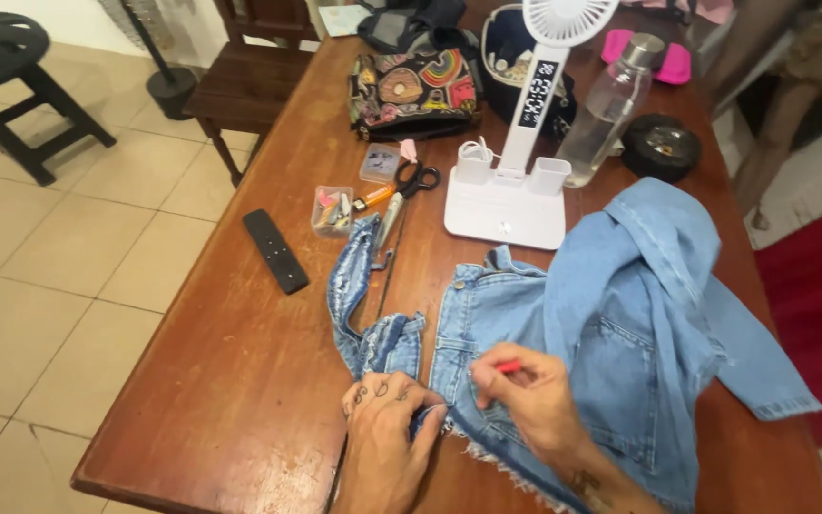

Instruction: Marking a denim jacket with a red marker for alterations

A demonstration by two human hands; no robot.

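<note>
Blue denim garment (pixel 620 314) under both hands, left hand (pixel 387 433) pressing its frayed edge, right hand (pixel 525 395) pinching red tool (pixel 509 365)

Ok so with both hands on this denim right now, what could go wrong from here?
1. The right hand holds a small red tool close to the left hand, which pins the denim garment; a slip might nick the left fingers.
2. The garment's frayed hem lies near the table edge, so it could slide off.
3. The scissors lie beside the loose denim strip; tugging may drag them.
</note>
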